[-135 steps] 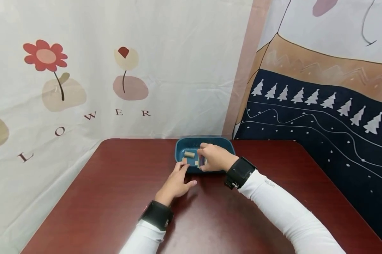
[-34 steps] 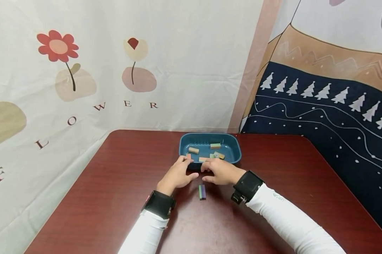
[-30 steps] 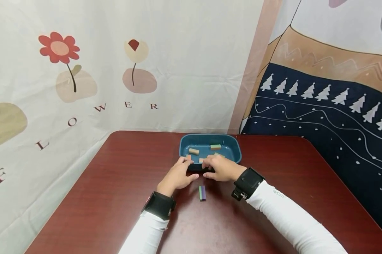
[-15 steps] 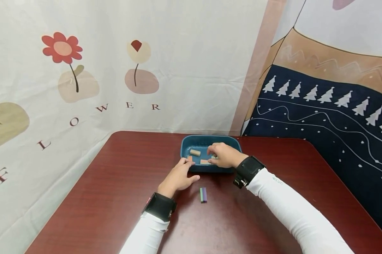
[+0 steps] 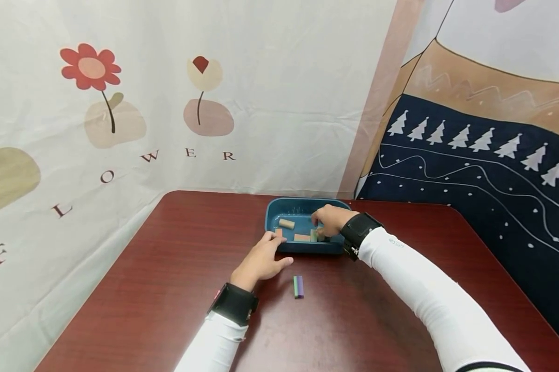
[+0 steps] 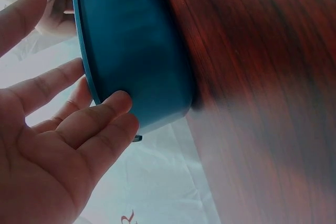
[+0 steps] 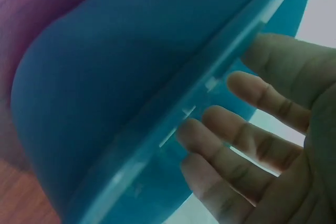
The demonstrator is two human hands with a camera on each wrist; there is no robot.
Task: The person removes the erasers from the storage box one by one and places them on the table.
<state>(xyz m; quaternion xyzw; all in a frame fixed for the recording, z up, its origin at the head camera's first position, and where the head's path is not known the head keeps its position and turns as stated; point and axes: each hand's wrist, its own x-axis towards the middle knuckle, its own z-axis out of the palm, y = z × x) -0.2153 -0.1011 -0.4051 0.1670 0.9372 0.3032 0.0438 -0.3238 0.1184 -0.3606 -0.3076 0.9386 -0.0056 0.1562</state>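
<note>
- left hand [image 5: 260, 260] resting open against the blue tray [image 5: 279, 208] wall at 7 o'clock; a shove could be sliding it on the bench [image 5: 168, 289].
- right hand [image 5: 330, 219] reaching in among the blocks [image 5: 301, 237]; whether its grip is closing, cannot tell, and a loose pinch risks dropping one.
- purple-green block [image 5: 298, 286] lying at 6 o'clock of the tray, risking a knock from a sleeve.

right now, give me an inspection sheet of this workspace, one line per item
surface: dark red table, glossy wood grain.
job's things: blue tray at the far middle, holding a tan cylinder and several small coloured blocks; a green and purple block lies on the table in front of the tray.
clutter: nothing seen.
grippers: left hand rests fingers straight against the tray's near left wall; right hand reaches into the tray among the blocks, its grip hidden.
cables: nothing seen.
surroundings: flower-print cloth behind, tree-print cloth on the right.
</note>
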